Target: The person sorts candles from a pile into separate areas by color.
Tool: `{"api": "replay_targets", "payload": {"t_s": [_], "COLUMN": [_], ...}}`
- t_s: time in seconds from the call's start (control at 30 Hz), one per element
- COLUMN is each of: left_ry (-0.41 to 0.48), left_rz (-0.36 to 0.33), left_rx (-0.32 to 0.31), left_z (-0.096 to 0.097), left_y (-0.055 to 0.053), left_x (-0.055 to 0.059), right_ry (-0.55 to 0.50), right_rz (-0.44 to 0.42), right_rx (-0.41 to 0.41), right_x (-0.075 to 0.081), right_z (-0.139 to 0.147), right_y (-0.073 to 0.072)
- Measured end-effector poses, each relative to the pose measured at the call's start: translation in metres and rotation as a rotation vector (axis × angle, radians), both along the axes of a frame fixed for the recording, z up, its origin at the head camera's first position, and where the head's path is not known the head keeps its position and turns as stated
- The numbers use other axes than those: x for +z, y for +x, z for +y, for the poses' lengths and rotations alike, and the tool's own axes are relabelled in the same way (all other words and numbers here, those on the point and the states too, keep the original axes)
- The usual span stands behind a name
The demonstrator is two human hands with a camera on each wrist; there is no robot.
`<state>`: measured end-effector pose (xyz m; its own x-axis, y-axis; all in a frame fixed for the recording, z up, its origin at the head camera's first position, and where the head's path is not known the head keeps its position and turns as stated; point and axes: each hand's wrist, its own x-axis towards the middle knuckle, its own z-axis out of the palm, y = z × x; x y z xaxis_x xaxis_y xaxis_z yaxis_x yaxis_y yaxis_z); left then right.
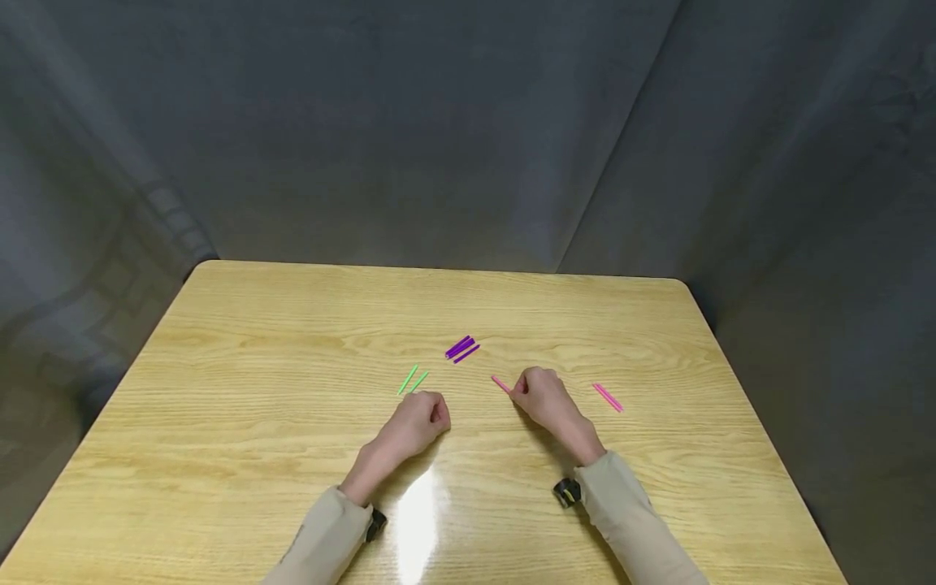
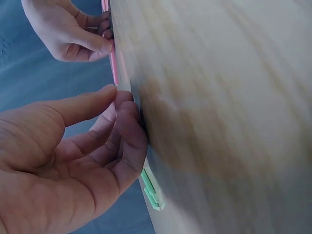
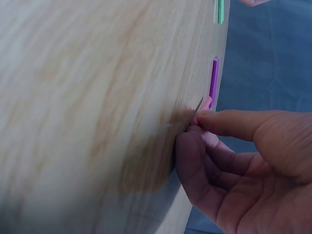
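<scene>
My right hand pinches one end of a thin pink stick between thumb and fingertips, low over the table. The stick's far end points up and left toward the purple sticks. The left hand rests at the tabletop with its fingers loosely curled. In the left wrist view no object shows between thumb and index finger. Just beyond its knuckles lie two green sticks, side by side and slanted; the hand is close to the lower end of one.
Several purple sticks form a small bundle ahead of both hands. Two more pink sticks lie close together right of the right hand. The wooden table ends at a grey curtain behind and at the sides.
</scene>
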<state>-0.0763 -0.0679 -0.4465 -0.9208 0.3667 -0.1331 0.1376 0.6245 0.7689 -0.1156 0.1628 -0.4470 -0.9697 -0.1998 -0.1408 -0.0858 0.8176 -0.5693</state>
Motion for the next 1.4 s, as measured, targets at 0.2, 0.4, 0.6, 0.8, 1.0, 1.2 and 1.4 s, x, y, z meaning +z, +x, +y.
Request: {"api": "replay_targets", "payload": {"t_s": [0.2,0.4,0.6,0.8,1.0,1.2,1.4], "left_ry": [-0.017,-0.006,-0.003,-0.003,0.001,-0.004,-0.012], "left_rz": [0.009,-0.001,-0.006,0.006,-0.018,-0.007,-0.018], "left_rx": [-0.007,-0.012,-0.011,-0.024,-0.022,-0.018,-0.003], "left_z": [0.001,0.001,0.002,0.002,0.002,0.001,0.001], "left_y": [0.000,0.000,0.000,-0.001,0.000,0.000,0.000], "left_x": [-0.001,0.000,0.001,0.001,0.001,0.000,0.001], "right_ry": [0.006,0.000,0.010,0.016,0.002,-0.003,0.000], "right_rz": [-0.027,-0.028,-0.026,-0.018,-0.016,-0.024,-0.004], "right_rx": [-0.026,-0.026,-0.019,-0.034,-0.036,-0.057,-0.066], "right_x": [0.001,0.003,0.005,0.004,0.004,0.004,0.003], "right_z": [0.000,0.000,0.000,0.001,0.003,0.010,0.027], "right_y": [0.000,0.000,0.000,0.001,0.003,0.006,0.010]}}
